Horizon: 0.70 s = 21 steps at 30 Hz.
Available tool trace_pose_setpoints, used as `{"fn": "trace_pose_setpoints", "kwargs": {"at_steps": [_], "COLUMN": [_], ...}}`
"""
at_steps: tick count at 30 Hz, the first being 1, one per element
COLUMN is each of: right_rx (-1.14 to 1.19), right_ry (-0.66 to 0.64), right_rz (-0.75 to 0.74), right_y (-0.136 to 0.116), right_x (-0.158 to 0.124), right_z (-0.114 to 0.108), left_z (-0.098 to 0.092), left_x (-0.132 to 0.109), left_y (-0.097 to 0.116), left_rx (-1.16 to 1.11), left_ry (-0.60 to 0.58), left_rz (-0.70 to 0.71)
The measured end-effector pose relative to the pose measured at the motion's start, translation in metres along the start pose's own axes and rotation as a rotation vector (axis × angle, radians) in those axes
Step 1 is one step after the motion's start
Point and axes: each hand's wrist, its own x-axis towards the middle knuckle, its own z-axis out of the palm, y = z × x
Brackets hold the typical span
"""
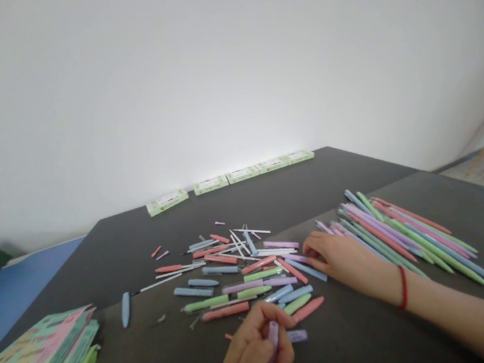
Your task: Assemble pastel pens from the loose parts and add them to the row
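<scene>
My left hand (255,352) is low in the middle, its fingers closed round a light purple pen barrel part (273,335) with the end pointing up. Just behind it, another purple piece (298,335) with dark print lies on the table. Farther right, my right hand (342,257) wears a red cord at the wrist. Its thumb and forefinger pinch the end of a purple pen part (293,258) in the pile. Around it are loose pen parts: blue barrels (220,270), a green barrel (262,273), red tips (308,309) and white refills (238,245).
Several whole pens (400,230) lie bunched on the right of the dark table (157,354). Light green boxes (242,174) line the far edge by the wall. Colourful printed packets (39,362) are stacked at the left front. A blue tip (126,309) lies apart nearby.
</scene>
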Motion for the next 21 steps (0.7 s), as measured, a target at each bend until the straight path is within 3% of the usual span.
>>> {"fn": "trace_pose_setpoints", "kwargs": {"at_steps": [3, 7, 9, 12, 14, 17, 21], "right_rx": [0.025, 0.156, 0.480, 1.177, 1.446, 1.519, 1.374], "right_ry": [0.004, 0.001, -0.092, -0.290, -0.354, -0.354, -0.289], "right_rz": [0.037, 0.078, 0.088, 0.132, 0.153, 0.123, 0.071], "right_y": [-0.001, -0.006, -0.015, -0.035, -0.049, -0.062, -0.062], "right_x": [0.002, 0.005, 0.002, -0.009, -0.016, -0.023, -0.025], "right_z": [0.008, 0.006, 0.003, 0.003, 0.005, 0.009, 0.013], "left_z": [-0.002, -0.006, -0.006, -0.004, -0.003, -0.002, -0.001], "left_x": [0.004, 0.011, 0.012, 0.012, 0.012, 0.011, 0.010], "left_y": [-0.009, -0.009, -0.006, 0.000, 0.003, 0.004, 0.006], "left_rx": [0.021, 0.083, 0.138, 0.207, 0.245, 0.317, 0.416], "left_ry": [-0.050, 0.016, 0.064, 0.105, 0.120, 0.153, 0.176], "left_rz": [-0.018, 0.085, 0.125, 0.141, 0.141, 0.143, 0.156]}}
